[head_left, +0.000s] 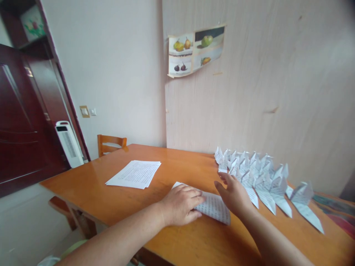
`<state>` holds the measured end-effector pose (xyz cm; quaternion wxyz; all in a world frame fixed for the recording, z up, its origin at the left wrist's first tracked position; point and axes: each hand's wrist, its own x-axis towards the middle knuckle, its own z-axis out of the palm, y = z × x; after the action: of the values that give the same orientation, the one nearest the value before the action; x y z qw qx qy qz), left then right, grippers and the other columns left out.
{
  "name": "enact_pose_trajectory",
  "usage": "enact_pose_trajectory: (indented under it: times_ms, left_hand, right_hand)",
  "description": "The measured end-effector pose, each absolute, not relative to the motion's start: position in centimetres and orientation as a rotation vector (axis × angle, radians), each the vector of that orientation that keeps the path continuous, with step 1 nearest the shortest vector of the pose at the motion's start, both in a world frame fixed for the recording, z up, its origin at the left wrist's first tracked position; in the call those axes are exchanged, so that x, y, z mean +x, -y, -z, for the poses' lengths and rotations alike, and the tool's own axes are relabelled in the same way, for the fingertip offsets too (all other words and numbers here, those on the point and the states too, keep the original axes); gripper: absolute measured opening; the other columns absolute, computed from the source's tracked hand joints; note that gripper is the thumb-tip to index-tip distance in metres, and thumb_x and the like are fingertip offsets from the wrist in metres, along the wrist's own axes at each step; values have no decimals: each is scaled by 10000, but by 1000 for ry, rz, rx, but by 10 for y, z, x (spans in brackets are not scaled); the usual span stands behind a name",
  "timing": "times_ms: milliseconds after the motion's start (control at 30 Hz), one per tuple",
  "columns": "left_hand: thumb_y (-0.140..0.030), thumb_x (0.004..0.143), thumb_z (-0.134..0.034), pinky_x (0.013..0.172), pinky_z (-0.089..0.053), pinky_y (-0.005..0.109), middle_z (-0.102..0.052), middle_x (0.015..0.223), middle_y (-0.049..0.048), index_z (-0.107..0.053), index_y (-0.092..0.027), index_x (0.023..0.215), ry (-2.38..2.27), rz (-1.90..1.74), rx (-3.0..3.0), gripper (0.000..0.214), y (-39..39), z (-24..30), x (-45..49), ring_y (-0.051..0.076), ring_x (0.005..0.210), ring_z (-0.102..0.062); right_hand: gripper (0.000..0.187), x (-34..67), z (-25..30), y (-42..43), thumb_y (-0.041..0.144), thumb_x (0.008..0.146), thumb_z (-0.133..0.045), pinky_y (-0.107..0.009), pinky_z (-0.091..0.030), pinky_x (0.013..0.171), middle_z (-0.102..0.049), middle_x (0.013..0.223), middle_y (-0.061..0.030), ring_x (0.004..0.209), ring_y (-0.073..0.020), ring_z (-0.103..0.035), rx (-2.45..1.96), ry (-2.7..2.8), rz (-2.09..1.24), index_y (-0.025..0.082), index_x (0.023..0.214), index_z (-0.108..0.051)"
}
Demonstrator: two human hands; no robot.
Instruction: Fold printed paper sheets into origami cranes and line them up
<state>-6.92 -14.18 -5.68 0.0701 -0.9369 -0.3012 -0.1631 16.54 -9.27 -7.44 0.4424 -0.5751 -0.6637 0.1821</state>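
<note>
Folded white printed paper (215, 208), left hand (181, 205) laid open atop, right hand (234, 192) half-open, holding nothing, orange wooden tabletop (177, 244) showing past paper's near edge

A sheet of white paper (215, 207) (covered in rows of small dark print) lies slantwise on the surface (180, 166), folded and slightly bowed.

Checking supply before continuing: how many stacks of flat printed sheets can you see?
1: the stack of sheets lies on the table, beyond and left of the left hand.
</note>
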Motion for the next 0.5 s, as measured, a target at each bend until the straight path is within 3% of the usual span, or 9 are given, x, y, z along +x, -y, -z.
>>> enact_pose_trajectory:
  times_ms: [267,400,500]
  left_hand:
    - [-434,896,-623,915,-494,427,-679,1201,89,-554,-226,1292,871,454,-2808,452,131,59,-64,268,1075,-647]
    - [-451,930,-569,908,-501,447,-656,1251,88,-518,-226,1327,876,414,-2823,459,131,69,-67,277,1100,-633]
    - [-439,951,-543,929,-496,458,-638,1285,91,-487,-228,1356,913,383,-2856,460,130,74,-69,284,1146,-610]
  right_hand:
    - [379,158,50,114,420,934,-480,-359,-494,871,-664,1128,-112,1021,-238,-643,-1327,1724,-269,183,1194,-623]
    - [358,151,32,132,383,954,-463,-355,-503,797,-706,1048,-93,949,-239,-672,-1421,1838,-202,206,1228,-611]
    - [286,149,26,144,319,943,-479,-377,-483,749,-724,970,-84,884,-264,-686,-1507,2103,-72,216,1133,-667]
